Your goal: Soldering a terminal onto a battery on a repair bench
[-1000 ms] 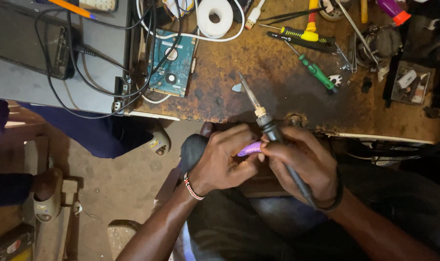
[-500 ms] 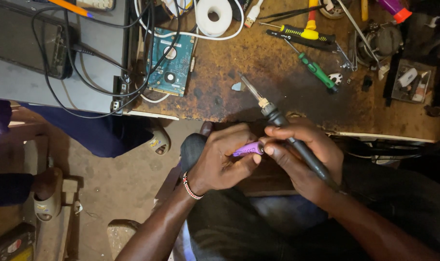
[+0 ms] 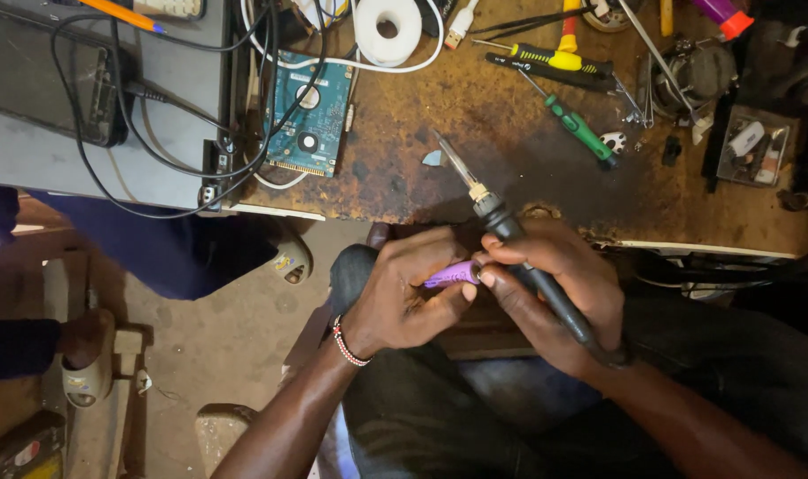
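Observation:
My left hand [image 3: 404, 297] grips a small purple object [image 3: 451, 274] over my lap, below the bench edge. My right hand [image 3: 559, 297] holds a black-handled soldering iron [image 3: 510, 239]; its fingertips also touch the end of the purple object. The iron's metal tip [image 3: 448, 153] points up and left over the worn brown bench [image 3: 510, 168], close to a small pale triangular chip [image 3: 433, 159]. A beaded bracelet [image 3: 346, 341] sits on my left wrist.
A blue-green circuit board [image 3: 309, 115] and black cables [image 3: 155, 98] lie at the bench's left beside a grey case [image 3: 84, 168]. A white tape roll [image 3: 389, 22], green [image 3: 581, 131] and yellow screwdrivers [image 3: 546, 58] lie behind. Another person's sandalled feet [image 3: 84, 355] are at left on the dirt floor.
My right hand has shifted its hold on the soldering iron, and the handle now lies lower across the palm. Both hands stay together around the purple object.

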